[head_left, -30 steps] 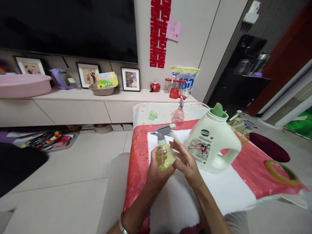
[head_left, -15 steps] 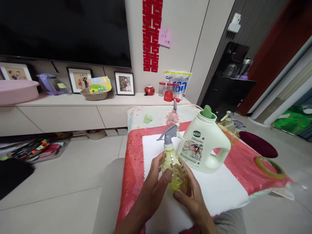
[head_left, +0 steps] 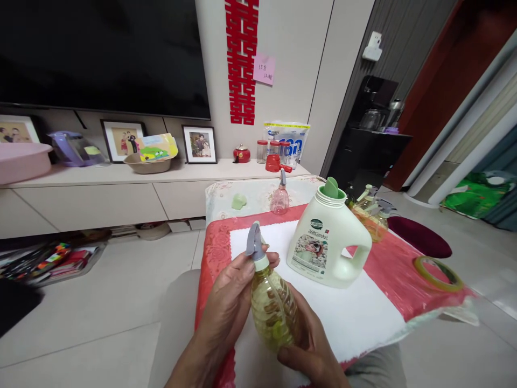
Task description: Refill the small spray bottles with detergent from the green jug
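The left hand (head_left: 228, 293) was raised with its fingers closed around the neck of a yellow spray bottle (head_left: 271, 310), just under the spray head (head_left: 255, 242). The right hand (head_left: 313, 334) cupped the lower body, thumb near the base. Both grips held this one bottle, which leaned toward its head, left of the pale green jug (head_left: 331, 245) and nearer the person.

Half a second earlier both hands had been around the body; the left had since climbed to the neck, and the spray head had turned.

One pink spray bottle (head_left: 280, 201) stood beyond the jug to its left, with three red-lidded jars (head_left: 262, 152) farther behind. At least two other yellow spray bottles (head_left: 378, 229) stood behind the jug's right side, and one tape roll (head_left: 420, 268) lay to its right.
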Available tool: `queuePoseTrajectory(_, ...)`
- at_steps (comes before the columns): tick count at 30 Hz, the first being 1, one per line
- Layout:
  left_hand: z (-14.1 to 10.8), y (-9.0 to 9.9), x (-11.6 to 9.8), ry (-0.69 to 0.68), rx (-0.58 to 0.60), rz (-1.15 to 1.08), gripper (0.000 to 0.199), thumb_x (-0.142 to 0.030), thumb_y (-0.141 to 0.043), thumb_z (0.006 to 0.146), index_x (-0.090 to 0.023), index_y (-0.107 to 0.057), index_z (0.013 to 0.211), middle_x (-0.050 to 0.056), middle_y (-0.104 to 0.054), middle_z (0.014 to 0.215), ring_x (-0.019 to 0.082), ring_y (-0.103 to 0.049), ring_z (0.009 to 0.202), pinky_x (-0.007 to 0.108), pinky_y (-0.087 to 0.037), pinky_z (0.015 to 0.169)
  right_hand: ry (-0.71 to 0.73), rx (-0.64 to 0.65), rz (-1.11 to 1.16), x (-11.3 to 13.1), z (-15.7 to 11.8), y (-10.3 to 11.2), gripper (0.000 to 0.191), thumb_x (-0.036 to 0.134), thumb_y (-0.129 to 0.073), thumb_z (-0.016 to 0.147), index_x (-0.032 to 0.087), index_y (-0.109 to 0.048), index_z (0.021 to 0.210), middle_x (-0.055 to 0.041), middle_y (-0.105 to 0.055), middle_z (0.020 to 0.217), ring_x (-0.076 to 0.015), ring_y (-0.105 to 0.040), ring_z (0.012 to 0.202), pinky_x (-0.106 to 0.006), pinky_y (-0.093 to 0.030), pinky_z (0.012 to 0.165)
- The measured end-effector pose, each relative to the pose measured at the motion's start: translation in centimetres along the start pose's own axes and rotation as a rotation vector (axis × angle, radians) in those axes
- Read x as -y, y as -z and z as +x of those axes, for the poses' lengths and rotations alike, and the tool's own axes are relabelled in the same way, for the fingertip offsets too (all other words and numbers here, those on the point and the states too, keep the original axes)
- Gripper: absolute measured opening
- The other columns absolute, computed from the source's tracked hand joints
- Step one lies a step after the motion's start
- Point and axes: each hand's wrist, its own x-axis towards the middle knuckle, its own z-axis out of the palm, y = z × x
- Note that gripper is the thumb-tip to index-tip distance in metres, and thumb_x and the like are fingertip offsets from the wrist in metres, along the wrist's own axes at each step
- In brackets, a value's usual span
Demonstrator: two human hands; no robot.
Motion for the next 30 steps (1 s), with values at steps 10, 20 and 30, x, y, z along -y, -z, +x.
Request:
queuePoseTrajectory(10, 1.1, -1.0, -1.4, -0.064, -0.141, -0.035, 0.047, -0.033, -0.094, 0.064, -0.016, -0.072, 0.102, 0.008, -0.077, 0.101, 0.019, -0.075, 0.082, 0.031, -0.063, 0.083, 0.005, -0.067, -0.139, -1.1, -1.0, 1.6, 0.099, 0.039, -0.087, 0.079, 0.027, -0.032, 0.16, -0.0087, -0.026, 0.161, -0.0263, -0.03, 0.149, -0.036, -0.03, 0.126)
queuePoseTrajectory(20, 4.1, -1.9, -6.1, -0.393, -0.198, -0.059, 0.039, -0.036, -0.093, 0.067, -0.019, -0.069, 0.092, 0.004, -0.076, 0.104, 0.016, -0.073, 0.083, 0.037, -0.062, 0.092, -0.068, -0.241, -0.261, 1.3, -2.3, 3.2, 0.102, 0.044, -0.088, 0.075, 0.029, -0.034, 0.16, -0.0049, -0.027, 0.16, -0.0244, -0.027, 0.151, -0.035, -0.027, 0.127)
queuePoseTrajectory(30, 7.8, 0.7, -5.0, -0.365, -0.281, 0.095, 0.057, -0.04, -0.098, 0.053, -0.018, -0.061, 0.09, -0.001, -0.072, 0.081, 0.018, -0.074, 0.073, 0.041, -0.063, 0.085, -0.097, -0.367, -0.164, 3.7, -3.3, 4.2, 0.103, 0.048, -0.091, 0.066, 0.029, -0.044, 0.155, -0.0045, -0.03, 0.159, -0.0289, -0.027, 0.15, -0.037, -0.036, 0.123)
